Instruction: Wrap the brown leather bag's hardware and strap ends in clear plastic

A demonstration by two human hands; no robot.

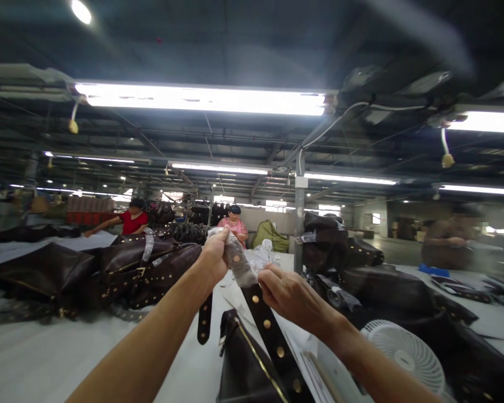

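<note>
Dark zippered bag (244,366) on desk (37,358); contents hidden from view. Studded strap (273,336) held in air beside bag, upper section inside clear plastic sleeve (240,267). Right hand (290,294): fingers pinching sleeve's lower edge. Left hand (215,253): fingers pinching sleeve's upper end. Farther: green sack (273,237), bulging.

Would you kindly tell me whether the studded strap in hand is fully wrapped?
Only partly: translucent wrap covers the strap between the left hand and right hand; below them, its studs show bare.
</note>
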